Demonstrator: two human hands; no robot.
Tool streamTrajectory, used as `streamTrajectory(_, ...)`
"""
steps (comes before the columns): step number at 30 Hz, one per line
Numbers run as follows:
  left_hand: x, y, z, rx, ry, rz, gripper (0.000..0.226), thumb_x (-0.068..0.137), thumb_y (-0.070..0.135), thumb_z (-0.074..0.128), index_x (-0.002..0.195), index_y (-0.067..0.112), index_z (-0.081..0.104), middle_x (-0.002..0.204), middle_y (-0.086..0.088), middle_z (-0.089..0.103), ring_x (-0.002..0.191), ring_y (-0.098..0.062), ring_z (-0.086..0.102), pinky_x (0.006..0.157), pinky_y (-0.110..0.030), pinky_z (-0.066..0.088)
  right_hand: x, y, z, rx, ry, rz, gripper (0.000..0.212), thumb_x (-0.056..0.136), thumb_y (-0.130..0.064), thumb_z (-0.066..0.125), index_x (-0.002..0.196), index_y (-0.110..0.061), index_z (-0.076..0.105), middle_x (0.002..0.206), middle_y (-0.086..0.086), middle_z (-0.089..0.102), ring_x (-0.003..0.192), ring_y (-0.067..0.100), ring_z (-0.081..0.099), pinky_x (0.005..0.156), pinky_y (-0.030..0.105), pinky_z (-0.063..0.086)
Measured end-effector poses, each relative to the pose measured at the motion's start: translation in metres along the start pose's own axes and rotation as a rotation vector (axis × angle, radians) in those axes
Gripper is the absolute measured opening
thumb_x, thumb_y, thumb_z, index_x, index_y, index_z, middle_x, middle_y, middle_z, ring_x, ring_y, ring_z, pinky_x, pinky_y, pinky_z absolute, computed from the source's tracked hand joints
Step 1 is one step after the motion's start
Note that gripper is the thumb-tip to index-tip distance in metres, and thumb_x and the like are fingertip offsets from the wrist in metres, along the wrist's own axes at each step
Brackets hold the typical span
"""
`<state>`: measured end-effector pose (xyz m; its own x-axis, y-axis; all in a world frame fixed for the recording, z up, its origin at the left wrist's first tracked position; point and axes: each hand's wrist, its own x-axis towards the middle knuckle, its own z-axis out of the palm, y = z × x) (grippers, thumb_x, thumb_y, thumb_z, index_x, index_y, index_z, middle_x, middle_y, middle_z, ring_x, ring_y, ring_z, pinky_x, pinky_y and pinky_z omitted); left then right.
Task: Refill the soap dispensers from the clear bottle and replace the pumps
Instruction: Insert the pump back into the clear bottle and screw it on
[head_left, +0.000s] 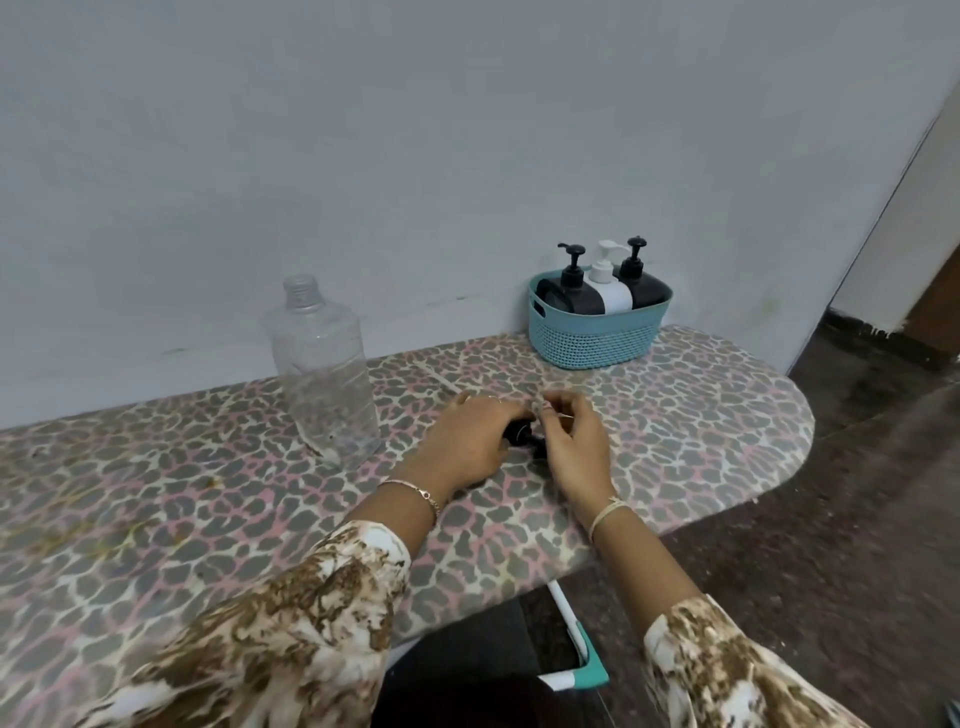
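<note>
Both hands meet at the middle of the leopard-print bench (675, 415). The left hand (467, 439) curls over a small black part (521, 435), its grip closed round it and covering most of it, so only a dark sliver shows between the two hands. What the part is cannot be made out. The right hand (574, 441) sits just beside it with bent fingertips drawn close together. Whether that grip holds anything, I cannot tell.

At 10 o'clock from the hands, the clear bottle (327, 374) stands upright and uncapped, near the left hand but apart from it. It looks almost empty.

At 1 o'clock, against the wall, a teal basket (592, 340) holds three dispensers with pumps on: a black dispenser (566, 296), a white dispenser (612, 293) and a second black dispenser (643, 287). Their lower halves are hidden by the basket wall.
</note>
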<state>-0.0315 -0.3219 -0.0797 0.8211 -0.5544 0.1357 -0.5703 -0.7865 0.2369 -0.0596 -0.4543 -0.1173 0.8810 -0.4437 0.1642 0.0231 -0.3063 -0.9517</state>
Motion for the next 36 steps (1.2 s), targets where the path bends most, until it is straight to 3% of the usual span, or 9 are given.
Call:
streamTrajectory(3, -0.001, 0.006, 0.0, 0.043, 0.074, 0.018, 0.027, 0.091, 0.019, 0.06, 0.116, 0.027, 0.056, 0.11, 0.002, 0.066, 0.109, -0.019, 0.058, 0.115, -0.045, 0.024, -0.007, -0.004, -0.003, 0.161, -0.044, 0.036, 0.028, 0.095, -0.029, 0.058, 0.118, -0.015, 0.058, 0.108, 0.0, 0.064, 0.095, 0.009, 0.063, 0.08, 0.024, 0.054)
streamTrajectory(7, -0.004, 0.015, -0.01, -0.048, 0.244, 0.015, 0.032, 0.09, 0.014, 0.059, 0.12, 0.025, 0.055, 0.108, 0.002, 0.067, 0.106, -0.019, 0.059, 0.115, -0.044, 0.024, -0.018, -0.015, -0.006, 0.44, -0.038, -0.014, 0.039, 0.088, -0.026, 0.068, 0.123, -0.015, 0.055, 0.114, 0.002, 0.062, 0.103, 0.009, 0.062, 0.089, 0.023, 0.052)
streamTrajectory(12, -0.009, 0.026, -0.036, -0.18, 0.473, 0.045, 0.044, 0.084, 0.011, 0.064, 0.126, 0.022, 0.057, 0.115, 0.001, 0.068, 0.106, -0.022, 0.058, 0.104, -0.039, 0.037, -0.022, -0.046, -0.003, 0.437, 0.073, -0.09, 0.028, 0.08, -0.012, 0.076, 0.106, -0.009, 0.066, 0.094, 0.006, 0.073, 0.089, 0.016, 0.07, 0.083, 0.033, 0.057)
streamTrajectory(16, -0.015, 0.028, -0.054, -0.299, 0.572, 0.022, 0.039, 0.086, 0.018, 0.061, 0.124, 0.024, 0.057, 0.11, 0.004, 0.068, 0.102, -0.02, 0.059, 0.093, -0.043, 0.046, -0.022, -0.081, -0.003, 0.453, 0.1, -0.194, 0.027, 0.082, -0.013, 0.075, 0.107, -0.006, 0.068, 0.095, 0.003, 0.072, 0.088, 0.009, 0.069, 0.076, 0.017, 0.054)
streamTrajectory(19, -0.025, 0.026, -0.07, -0.341, 0.619, 0.029, 0.044, 0.089, 0.023, 0.063, 0.131, 0.024, 0.052, 0.125, 0.005, 0.063, 0.115, -0.017, 0.055, 0.1, -0.04, 0.044, -0.026, -0.106, 0.001, 0.479, 0.1, -0.252, 0.03, 0.085, -0.017, 0.073, 0.112, -0.006, 0.066, 0.099, 0.001, 0.071, 0.089, 0.003, 0.068, 0.075, 0.013, 0.052)
streamTrajectory(25, -0.061, 0.009, -0.096, -0.224, 0.923, -0.038, 0.05, 0.089, 0.026, 0.064, 0.135, 0.022, 0.046, 0.131, 0.003, 0.055, 0.124, -0.017, 0.046, 0.104, -0.033, 0.038, -0.027, -0.159, 0.005, 0.568, 0.192, -0.357, 0.029, 0.09, -0.029, 0.066, 0.113, -0.013, 0.057, 0.104, 0.001, 0.068, 0.087, 0.003, 0.067, 0.072, 0.017, 0.052)
streamTrajectory(29, -0.088, -0.013, -0.106, -0.258, 1.153, -0.227, 0.055, 0.084, 0.023, 0.068, 0.134, 0.02, 0.045, 0.133, -0.001, 0.052, 0.124, -0.021, 0.045, 0.103, -0.034, 0.034, -0.029, -0.202, 0.005, 0.577, 0.245, -0.461, 0.022, 0.089, -0.035, 0.066, 0.104, -0.027, 0.052, 0.095, -0.006, 0.067, 0.076, 0.014, 0.071, 0.073, 0.038, 0.059)
streamTrajectory(32, -0.101, -0.034, -0.109, -0.357, 1.123, -0.412, 0.067, 0.079, 0.027, 0.073, 0.137, 0.018, 0.041, 0.14, -0.004, 0.045, 0.131, -0.024, 0.037, 0.106, -0.043, 0.034, -0.03, -0.232, 0.006, 0.597, 0.246, -0.517, 0.026, 0.091, -0.038, 0.063, 0.107, -0.024, 0.048, 0.094, 0.0, 0.068, 0.068, 0.014, 0.071, 0.073, 0.042, 0.059)
streamTrajectory(36, -0.107, -0.059, -0.109, -0.386, 0.89, -0.53, 0.087, 0.073, 0.045, 0.077, 0.142, 0.021, 0.03, 0.149, -0.002, 0.031, 0.139, -0.025, 0.026, 0.111, -0.049, 0.03, -0.033, -0.263, 0.015, 0.614, 0.204, -0.568, 0.029, 0.093, -0.037, 0.061, 0.11, -0.019, 0.046, 0.094, 0.009, 0.069, 0.063, 0.018, 0.07, 0.071, 0.042, 0.06)
